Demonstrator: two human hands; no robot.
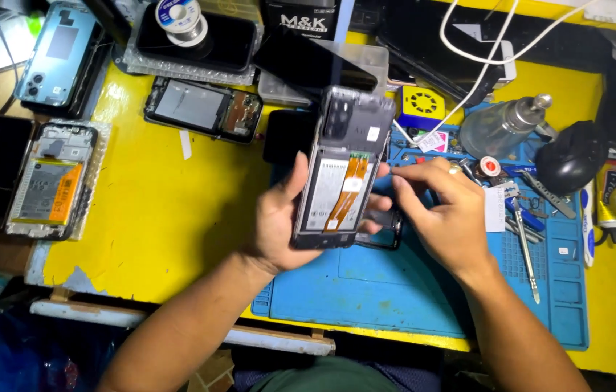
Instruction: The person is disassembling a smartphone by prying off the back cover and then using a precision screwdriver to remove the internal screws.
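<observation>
Our left hand (279, 218) grips the opened phone (344, 170) above the blue mat (395, 283); our right hand (442, 210) pinches at its edge, mid-disassembly; next calls for careful prying.

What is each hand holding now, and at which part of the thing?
The left hand grips the opened phone by its lower half, around both side edges. The right hand touches its right edge with the fingertips.

bare yellow table (155, 210) open beside my left hand (275, 225), blue mat (366, 287) free below, tweezers (525, 247) and metal bottle (500, 127) crowding my right hand (442, 214)
</observation>
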